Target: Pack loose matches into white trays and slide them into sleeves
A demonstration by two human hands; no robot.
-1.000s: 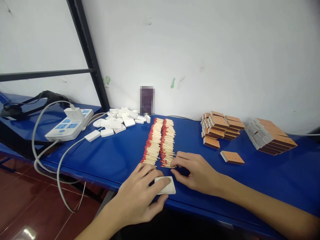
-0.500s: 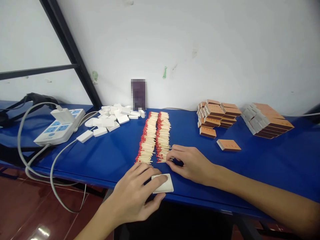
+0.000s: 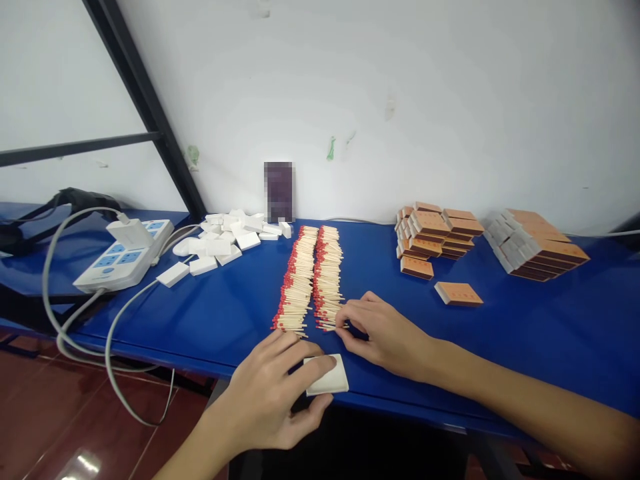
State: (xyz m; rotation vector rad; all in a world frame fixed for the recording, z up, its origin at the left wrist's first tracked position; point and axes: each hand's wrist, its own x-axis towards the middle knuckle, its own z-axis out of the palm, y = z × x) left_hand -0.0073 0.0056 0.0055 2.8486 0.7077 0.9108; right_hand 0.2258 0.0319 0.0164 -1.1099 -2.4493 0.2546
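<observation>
Near the front edge of the table lies a white matchbox tray (image 3: 333,379). My left hand (image 3: 277,387) steadies it, with the index finger resting across its top and the thumb close to its front side. My right hand (image 3: 377,333) pinches the ends of matchsticks at the near end of the right row of red-tipped matches (image 3: 328,280). How many it grips is hidden by the fingers. To the left of that row, a second row of matches (image 3: 299,280) runs alongside, its near end just beyond my left hand's fingers.
A heap of white trays (image 3: 220,243) lies at the back left, beside a power strip (image 3: 120,263) with looping cables. Orange matchboxes (image 3: 430,230) are stacked at the right, with another stack (image 3: 543,243) farther right. One single matchbox (image 3: 459,293) lies in front.
The view has shifted slightly, so everything sits a little lower. Both hands stay almost where they were, the right one still pinching at the row's near end.
</observation>
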